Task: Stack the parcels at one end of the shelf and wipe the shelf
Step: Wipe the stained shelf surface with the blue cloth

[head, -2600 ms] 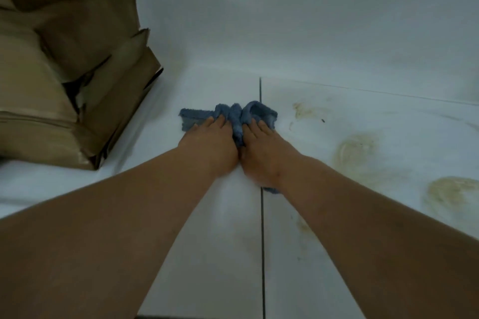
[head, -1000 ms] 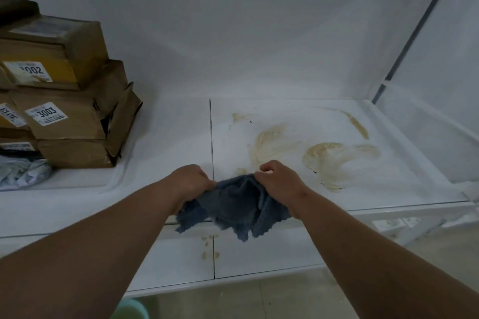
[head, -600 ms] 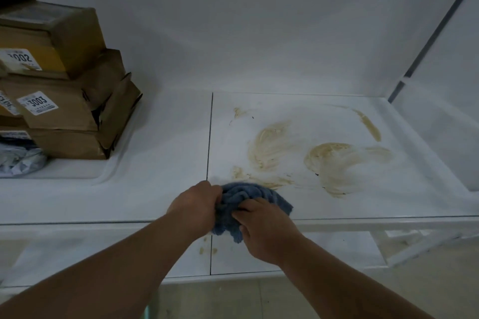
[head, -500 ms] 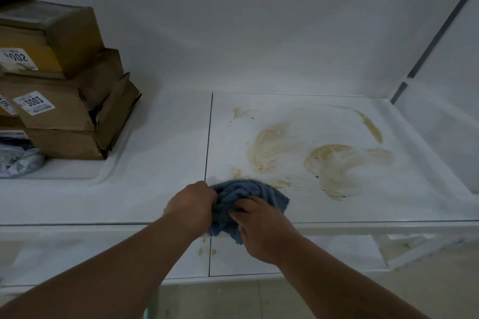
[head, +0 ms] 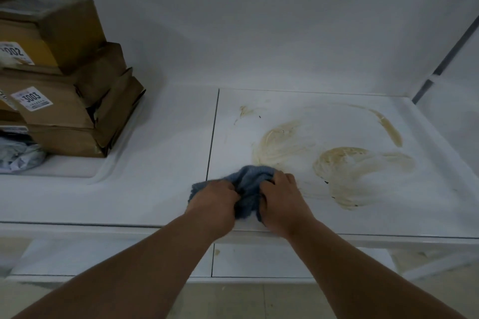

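Hands meet on a bunched blue cloth (head: 250, 184) near the front edge of a white shelf (head: 155, 189): the left hand (head: 212, 202) and right hand (head: 281, 199) each grip a fold of it with curled fingers. Brown parcels (head: 64, 90) already sit stacked at the shelf's far left end, so the wiping step appears to be in hand. Tan smears (head: 337, 160) lie just beyond and to the right of the cloth; the next move likely calls for pressing it flat and sweeping rightward across them.
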A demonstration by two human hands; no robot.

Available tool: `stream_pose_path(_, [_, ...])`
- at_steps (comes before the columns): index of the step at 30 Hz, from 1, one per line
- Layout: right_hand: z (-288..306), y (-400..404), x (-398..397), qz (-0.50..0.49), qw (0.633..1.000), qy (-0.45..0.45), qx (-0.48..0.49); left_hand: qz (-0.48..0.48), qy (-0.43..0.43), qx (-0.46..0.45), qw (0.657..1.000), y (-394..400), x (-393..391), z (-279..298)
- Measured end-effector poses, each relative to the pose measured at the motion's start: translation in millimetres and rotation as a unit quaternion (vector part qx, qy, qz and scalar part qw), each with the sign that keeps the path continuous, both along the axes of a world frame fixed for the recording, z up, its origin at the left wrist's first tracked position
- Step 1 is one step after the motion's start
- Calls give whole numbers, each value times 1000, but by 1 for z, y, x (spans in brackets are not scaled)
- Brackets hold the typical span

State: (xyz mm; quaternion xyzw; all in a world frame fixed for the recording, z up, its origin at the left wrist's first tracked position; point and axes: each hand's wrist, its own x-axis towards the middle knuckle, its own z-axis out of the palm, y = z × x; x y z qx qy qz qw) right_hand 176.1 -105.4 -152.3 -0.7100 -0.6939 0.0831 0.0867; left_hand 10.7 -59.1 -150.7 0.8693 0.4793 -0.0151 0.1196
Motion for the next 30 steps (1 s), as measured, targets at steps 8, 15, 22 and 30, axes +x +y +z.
stream_pose_path(8, [-14, -4, -48, 81, 992, 86, 33, 80, -78, 1, 994, 16, -30, 10])
stream_pose_path(15, [-17, 19, -22, 126, 990, 47, 44, 71, -89, 2, 994, 24, 0, -1])
stream_pose_path(22, [-19, 25, -38, 109, 991, 23, 76, 41, -31, 30, 998, 33, -11, -15])
stream_pose_path(30, [-24, 60, -41, 113, 992, 59, -12, 83, -4, -7, 997, 57, -11, -12])
